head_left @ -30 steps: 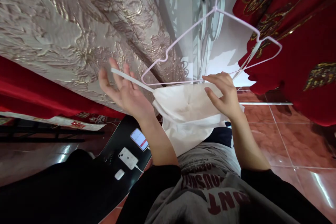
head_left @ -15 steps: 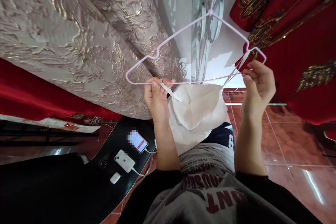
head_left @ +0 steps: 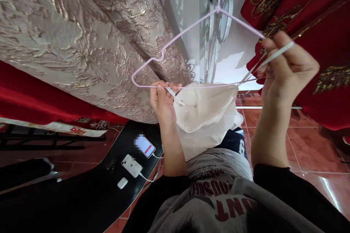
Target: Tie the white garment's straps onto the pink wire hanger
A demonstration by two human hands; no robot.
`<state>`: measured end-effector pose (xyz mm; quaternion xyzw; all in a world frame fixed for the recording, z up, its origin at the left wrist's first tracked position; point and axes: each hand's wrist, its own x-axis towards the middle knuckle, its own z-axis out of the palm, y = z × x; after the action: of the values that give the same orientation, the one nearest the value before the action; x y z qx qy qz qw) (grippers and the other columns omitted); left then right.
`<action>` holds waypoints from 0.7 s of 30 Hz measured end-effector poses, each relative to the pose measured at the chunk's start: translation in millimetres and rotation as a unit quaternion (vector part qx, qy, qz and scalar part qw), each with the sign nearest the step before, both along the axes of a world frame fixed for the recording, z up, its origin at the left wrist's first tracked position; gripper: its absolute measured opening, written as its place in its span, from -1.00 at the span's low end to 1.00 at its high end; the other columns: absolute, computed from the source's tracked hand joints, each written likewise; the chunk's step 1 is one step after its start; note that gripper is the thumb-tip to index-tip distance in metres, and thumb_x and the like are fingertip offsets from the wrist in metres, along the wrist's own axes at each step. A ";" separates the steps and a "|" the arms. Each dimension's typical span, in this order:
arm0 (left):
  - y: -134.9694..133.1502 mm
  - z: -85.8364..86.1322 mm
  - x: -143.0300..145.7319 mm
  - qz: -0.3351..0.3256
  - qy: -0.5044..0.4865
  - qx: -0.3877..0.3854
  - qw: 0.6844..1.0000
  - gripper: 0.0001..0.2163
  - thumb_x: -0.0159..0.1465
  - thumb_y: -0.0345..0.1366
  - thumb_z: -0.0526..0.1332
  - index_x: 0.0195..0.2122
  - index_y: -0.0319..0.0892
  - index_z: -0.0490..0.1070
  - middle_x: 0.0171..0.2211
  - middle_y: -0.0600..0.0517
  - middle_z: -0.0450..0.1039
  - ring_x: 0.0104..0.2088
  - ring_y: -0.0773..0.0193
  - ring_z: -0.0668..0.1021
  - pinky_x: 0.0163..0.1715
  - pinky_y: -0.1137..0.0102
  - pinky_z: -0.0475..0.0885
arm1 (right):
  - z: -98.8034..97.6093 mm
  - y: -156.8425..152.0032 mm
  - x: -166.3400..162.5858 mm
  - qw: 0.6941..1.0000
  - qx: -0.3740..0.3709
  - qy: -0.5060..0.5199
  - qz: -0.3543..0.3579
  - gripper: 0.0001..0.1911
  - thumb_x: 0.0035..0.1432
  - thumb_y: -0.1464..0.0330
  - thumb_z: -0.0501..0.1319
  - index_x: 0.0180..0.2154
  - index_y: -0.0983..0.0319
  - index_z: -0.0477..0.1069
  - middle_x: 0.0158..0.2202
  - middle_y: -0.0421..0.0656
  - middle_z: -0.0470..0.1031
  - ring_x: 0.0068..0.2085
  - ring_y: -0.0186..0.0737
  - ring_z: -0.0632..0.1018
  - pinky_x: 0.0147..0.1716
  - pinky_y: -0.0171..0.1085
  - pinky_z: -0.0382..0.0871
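Note:
A thin pale lilac wire hanger (head_left: 188, 31) hangs in front of me, its hook up by a white metal grille. A white strappy garment (head_left: 203, 111) droops below the hanger's bottom bar. My left hand (head_left: 162, 102) is closed on the bottom bar and on one white strap near the hanger's left end. My right hand (head_left: 287, 67) is raised at the hanger's right shoulder, fingers closed around the other white strap (head_left: 276, 54), which is pulled taut.
A beige gold-embroidered curtain (head_left: 82, 40) fills the upper left. Red gold-patterned fabric (head_left: 322, 43) hangs at the right. Below left, a black surface (head_left: 90, 193) carries two phones (head_left: 138, 154) on cables and a small white case (head_left: 122, 182). The floor is glossy red tile (head_left: 306, 149).
My left hand went from open under a strap to gripping the hanger's bottom bar. My right hand left the cloth, took the right strap and lifted it up over the hanger's shoulder.

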<state>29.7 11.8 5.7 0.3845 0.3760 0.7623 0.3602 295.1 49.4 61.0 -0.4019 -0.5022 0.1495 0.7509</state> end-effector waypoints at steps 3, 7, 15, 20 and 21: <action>0.7 0.8 -2.6 -0.005 -0.010 0.009 1.000 -0.57 0.36 0.19 0.37 -0.25 -0.07 0.38 -0.42 0.10 0.47 -0.29 0.27 0.65 -0.01 0.29 0.62 | -9.1 8.6 28.2 0.995 0.057 0.035 -0.071 -0.77 0.27 0.13 0.46 -0.05 -0.02 0.72 -0.08 -0.20 0.73 -0.42 -0.28 0.62 -0.64 -0.24 0.36; 0.3 1.7 -6.3 -0.015 -0.027 0.025 0.999 -0.60 0.34 0.14 0.42 -0.28 -0.08 0.40 -0.43 0.10 0.50 -0.31 0.30 0.67 -0.03 0.33 0.64 | -31.6 4.6 72.4 0.965 0.219 0.076 -0.126 -0.86 0.30 0.24 0.44 -0.14 -0.15 0.76 -0.14 -0.38 0.73 0.21 -0.13 0.68 -0.36 -0.35 0.58; -2.0 -9.1 14.3 -0.093 -0.082 -0.042 0.991 -0.60 0.30 0.12 0.45 -0.25 -0.08 0.40 -0.36 0.04 0.61 -0.18 0.14 0.77 -0.10 0.32 0.67 | -40.9 -66.4 4.1 0.982 0.070 -0.124 -0.127 -0.84 0.31 0.25 0.42 -0.10 -0.13 0.75 -0.28 -0.24 0.73 -0.21 -0.01 0.73 -0.07 0.16 0.67; -7.0 -8.4 27.2 -0.067 -0.082 -0.048 0.993 -0.66 0.36 0.07 0.39 -0.23 -0.08 0.40 -0.28 -0.01 0.67 -0.10 0.09 0.78 -0.11 0.31 0.66 | -36.4 -47.3 -11.4 0.949 -0.091 -0.299 0.033 -0.75 0.39 0.18 0.33 0.03 0.02 0.68 -0.05 -0.12 0.70 0.05 -0.01 0.67 0.10 0.12 0.58; -8.5 -9.0 25.4 -0.062 -0.069 -0.049 0.994 -0.68 0.36 0.04 0.38 -0.19 -0.08 0.41 -0.25 -0.03 0.69 -0.09 0.08 0.78 -0.09 0.29 0.67 | -37.6 -43.0 -10.3 0.948 -0.097 -0.300 0.038 -0.77 0.40 0.17 0.31 -0.01 0.03 0.68 -0.08 -0.12 0.68 0.01 -0.05 0.67 0.04 0.05 0.59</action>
<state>55.1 3.3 -3.2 0.3350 0.3628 0.7439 0.4504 284.8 6.5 23.4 -0.4801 -0.7022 0.0985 0.5165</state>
